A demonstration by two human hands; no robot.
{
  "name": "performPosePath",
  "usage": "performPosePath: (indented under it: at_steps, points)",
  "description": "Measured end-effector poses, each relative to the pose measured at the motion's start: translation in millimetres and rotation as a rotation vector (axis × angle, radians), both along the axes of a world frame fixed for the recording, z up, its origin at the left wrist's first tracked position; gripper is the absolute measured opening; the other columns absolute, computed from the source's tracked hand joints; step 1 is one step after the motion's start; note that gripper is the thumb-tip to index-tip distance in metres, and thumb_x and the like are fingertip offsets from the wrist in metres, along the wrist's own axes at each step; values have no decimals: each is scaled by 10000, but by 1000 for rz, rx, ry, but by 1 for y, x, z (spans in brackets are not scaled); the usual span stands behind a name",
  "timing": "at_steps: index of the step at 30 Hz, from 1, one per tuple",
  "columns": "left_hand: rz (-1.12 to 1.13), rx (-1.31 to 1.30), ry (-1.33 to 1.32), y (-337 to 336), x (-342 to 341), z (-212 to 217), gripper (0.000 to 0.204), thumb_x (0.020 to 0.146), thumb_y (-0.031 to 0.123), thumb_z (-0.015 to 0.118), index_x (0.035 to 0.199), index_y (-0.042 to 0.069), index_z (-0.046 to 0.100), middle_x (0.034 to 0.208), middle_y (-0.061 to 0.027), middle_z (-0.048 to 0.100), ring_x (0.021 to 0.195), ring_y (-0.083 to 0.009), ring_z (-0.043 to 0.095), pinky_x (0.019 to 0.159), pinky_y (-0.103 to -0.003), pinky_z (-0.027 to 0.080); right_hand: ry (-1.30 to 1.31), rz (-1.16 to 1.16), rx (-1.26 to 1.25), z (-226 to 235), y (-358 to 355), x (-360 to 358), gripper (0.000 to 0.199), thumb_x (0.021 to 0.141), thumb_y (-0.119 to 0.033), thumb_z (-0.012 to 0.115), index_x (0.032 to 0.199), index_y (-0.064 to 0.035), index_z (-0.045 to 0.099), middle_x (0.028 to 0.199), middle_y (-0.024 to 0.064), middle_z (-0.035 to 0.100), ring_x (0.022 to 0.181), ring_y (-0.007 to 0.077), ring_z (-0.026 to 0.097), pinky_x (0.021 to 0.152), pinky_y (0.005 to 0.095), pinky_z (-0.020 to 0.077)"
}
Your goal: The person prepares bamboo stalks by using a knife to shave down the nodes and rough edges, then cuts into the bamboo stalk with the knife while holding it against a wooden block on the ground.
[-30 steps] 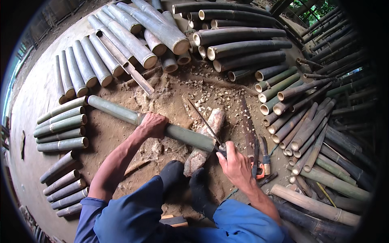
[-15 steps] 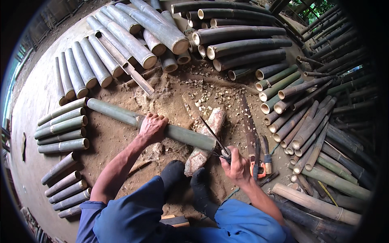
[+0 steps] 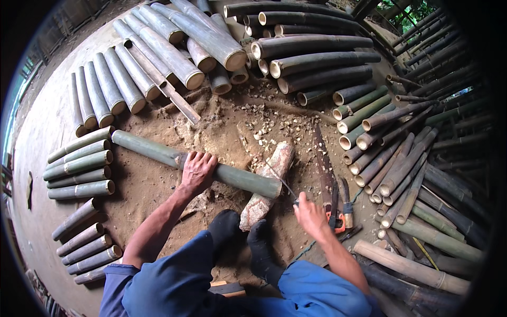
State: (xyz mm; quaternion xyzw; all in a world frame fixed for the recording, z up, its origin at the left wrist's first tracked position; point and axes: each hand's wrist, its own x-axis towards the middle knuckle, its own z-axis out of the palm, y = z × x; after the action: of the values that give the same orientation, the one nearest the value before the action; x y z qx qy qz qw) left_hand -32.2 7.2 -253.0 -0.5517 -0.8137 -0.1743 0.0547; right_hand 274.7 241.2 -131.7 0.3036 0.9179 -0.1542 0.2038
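I see open sandy ground (image 3: 153, 185) btwn the short cut pieces (image 3: 79, 169) at left and my left hand (image 3: 198, 171); room to pass there. Green bamboo pole (image 3: 153, 150) lies across the middle, resting on a log block (image 3: 269, 182). Right side tight: saws and tools (image 3: 332, 190) on the ground just beside my right hand (image 3: 311, 216), stacked poles (image 3: 401, 169) close behind. Chip-strewn dirt (image 3: 264, 119) ahead is passable.

The person wears blue cloth trousers (image 3: 179, 282), black socks (image 3: 261, 248), and a short blue sleeve (image 3: 113, 280); forearms are bare.
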Motion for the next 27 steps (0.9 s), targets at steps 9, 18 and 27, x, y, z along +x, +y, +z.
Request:
performPosePath:
  at_steps: [9,18,27]
  points:
    - [68,67,68,-12,9,-7,415,806,154,708,1210,82,643,1129,-113,644,1147,-322,629,1063,-509,444,536,88,-142,55,-24,-8,286,1047,-241,679,1125,-34,496,1013,258,741,876,481,744,670,550,602]
    - [-49,-346,-153,6,-15,36,647,617,273,889,1157,64,600,1111,-118,648,1133,-320,628,1016,-469,451,354,76,-128,57,-15,-14,335,1058,-296,668,1129,-31,477,909,273,729,800,507,724,667,583,573]
    - [-58,-427,-269,12,-20,19,457,617,293,880,1000,115,705,966,-101,734,993,-325,727,916,-475,507,113,61,-35,20,8,8,311,1050,-255,669,1138,-17,489,822,275,729,766,515,723,663,592,579]
